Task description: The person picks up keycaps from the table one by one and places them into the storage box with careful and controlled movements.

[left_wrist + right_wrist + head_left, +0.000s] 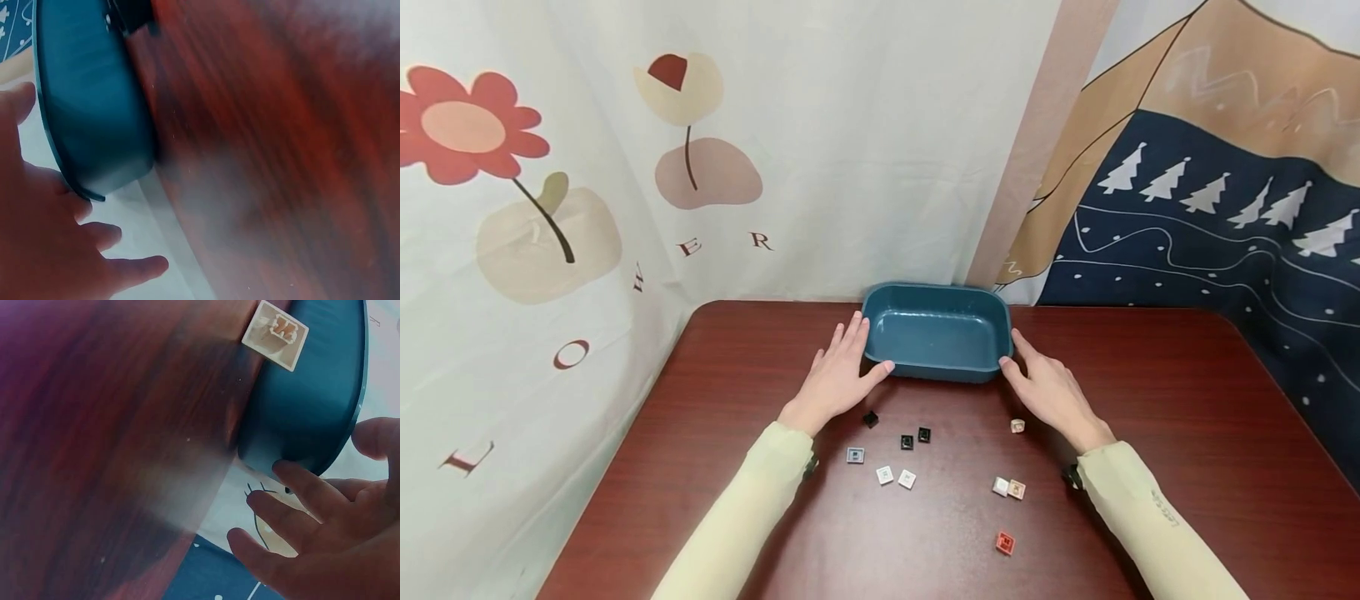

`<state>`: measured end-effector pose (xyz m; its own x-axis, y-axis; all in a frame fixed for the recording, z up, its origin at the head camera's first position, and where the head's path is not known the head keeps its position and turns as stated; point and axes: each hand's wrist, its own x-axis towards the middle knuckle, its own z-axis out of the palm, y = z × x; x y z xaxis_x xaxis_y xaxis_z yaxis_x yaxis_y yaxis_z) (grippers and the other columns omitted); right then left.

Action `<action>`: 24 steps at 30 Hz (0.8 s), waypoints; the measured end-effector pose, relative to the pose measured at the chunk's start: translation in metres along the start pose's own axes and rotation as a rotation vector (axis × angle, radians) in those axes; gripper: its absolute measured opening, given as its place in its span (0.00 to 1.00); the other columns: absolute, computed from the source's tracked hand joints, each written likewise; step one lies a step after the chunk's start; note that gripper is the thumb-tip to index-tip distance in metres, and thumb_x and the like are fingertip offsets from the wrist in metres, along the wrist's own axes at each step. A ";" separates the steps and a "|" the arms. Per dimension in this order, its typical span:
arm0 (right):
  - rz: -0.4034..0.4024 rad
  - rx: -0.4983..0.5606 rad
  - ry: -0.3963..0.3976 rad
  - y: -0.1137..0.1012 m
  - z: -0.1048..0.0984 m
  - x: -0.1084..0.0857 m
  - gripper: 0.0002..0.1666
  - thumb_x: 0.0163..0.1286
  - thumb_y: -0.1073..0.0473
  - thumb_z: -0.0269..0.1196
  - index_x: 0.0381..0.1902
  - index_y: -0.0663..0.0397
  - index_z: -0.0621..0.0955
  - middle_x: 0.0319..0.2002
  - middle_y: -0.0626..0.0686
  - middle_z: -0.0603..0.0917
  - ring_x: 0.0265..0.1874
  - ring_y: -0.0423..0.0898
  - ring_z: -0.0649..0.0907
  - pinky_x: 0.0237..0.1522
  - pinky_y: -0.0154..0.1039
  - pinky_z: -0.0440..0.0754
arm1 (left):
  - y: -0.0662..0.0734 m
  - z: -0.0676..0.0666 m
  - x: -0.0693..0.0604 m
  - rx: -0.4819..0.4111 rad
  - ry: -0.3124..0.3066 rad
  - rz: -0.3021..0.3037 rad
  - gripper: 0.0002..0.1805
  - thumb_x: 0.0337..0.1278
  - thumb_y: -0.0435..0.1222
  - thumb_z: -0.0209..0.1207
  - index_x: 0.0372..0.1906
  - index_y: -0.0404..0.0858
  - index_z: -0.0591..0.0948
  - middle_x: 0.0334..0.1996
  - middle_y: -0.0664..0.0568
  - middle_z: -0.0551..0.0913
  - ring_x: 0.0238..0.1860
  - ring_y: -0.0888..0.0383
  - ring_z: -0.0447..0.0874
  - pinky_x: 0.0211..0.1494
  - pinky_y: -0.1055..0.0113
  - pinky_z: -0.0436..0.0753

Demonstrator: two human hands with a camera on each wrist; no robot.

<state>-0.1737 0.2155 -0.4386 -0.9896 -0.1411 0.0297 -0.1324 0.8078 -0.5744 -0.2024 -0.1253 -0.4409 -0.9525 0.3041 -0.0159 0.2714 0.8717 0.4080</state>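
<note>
A dark teal rectangular plastic bin (pixel 940 372) stands at the table's far edge, with nothing in it. My left hand (pixel 837 377) is at its left end, fingers spread and fairly straight, thumb at the near corner. At the opposite end, my right hand (pixel 1051 389) has its thumb and index finger touching the right corner; its other fingers extend loosely in the right wrist view. Nearest the right hand lies a cream keycap (pixel 1017 426), underside up. A black keycap (pixel 870 418) lies close to the left wrist.
Two more black keycaps (pixel 907 442), a grey-blue keycap (pixel 855 455) and two white keycaps (pixel 885 475) lie left of centre. To the right are a white keycap (pixel 1001 486), an orange-cream keycap (pixel 1017 489) and a red keycap (pixel 1005 543). Printed curtains (pixel 865 167) hang behind the table.
</note>
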 end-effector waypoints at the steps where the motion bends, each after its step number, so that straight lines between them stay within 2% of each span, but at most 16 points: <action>1: 0.000 0.002 0.000 0.000 0.000 -0.001 0.39 0.83 0.45 0.49 0.81 0.62 0.58 0.74 0.67 0.69 0.63 0.68 0.79 0.61 0.67 0.74 | 0.001 0.000 -0.002 0.000 -0.005 0.001 0.52 0.71 0.68 0.47 0.85 0.42 0.46 0.85 0.51 0.40 0.83 0.42 0.41 0.75 0.31 0.54; 9: 0.014 0.014 -0.005 0.004 -0.001 -0.004 0.39 0.83 0.47 0.50 0.82 0.60 0.58 0.76 0.66 0.66 0.66 0.67 0.77 0.63 0.67 0.73 | 0.011 0.000 -0.019 0.020 -0.011 0.014 0.51 0.70 0.68 0.49 0.85 0.42 0.49 0.85 0.50 0.40 0.83 0.39 0.42 0.74 0.29 0.53; 12: 0.016 0.015 -0.002 0.008 -0.003 -0.006 0.38 0.83 0.47 0.49 0.82 0.60 0.58 0.76 0.66 0.66 0.66 0.68 0.76 0.63 0.68 0.72 | 0.016 0.000 -0.021 0.036 -0.018 0.021 0.52 0.70 0.68 0.48 0.85 0.43 0.48 0.85 0.49 0.40 0.83 0.38 0.41 0.74 0.29 0.53; 19: -0.003 0.007 0.030 0.009 -0.009 -0.016 0.46 0.82 0.35 0.46 0.83 0.59 0.55 0.74 0.62 0.71 0.69 0.66 0.74 0.67 0.66 0.69 | 0.016 0.001 -0.012 0.034 0.049 0.028 0.55 0.69 0.70 0.47 0.85 0.41 0.44 0.85 0.45 0.41 0.83 0.40 0.37 0.75 0.30 0.52; 24: -0.034 -0.029 0.050 0.005 -0.017 -0.027 0.46 0.82 0.34 0.46 0.82 0.60 0.57 0.74 0.64 0.71 0.69 0.66 0.73 0.67 0.66 0.69 | 0.009 0.003 -0.006 0.053 0.055 -0.009 0.55 0.69 0.71 0.44 0.85 0.41 0.43 0.85 0.44 0.40 0.83 0.39 0.37 0.76 0.31 0.52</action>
<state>-0.1483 0.2329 -0.4280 -0.9860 -0.1405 0.0900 -0.1668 0.8194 -0.5485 -0.1939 -0.1179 -0.4403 -0.9608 0.2755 0.0317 0.2682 0.8939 0.3591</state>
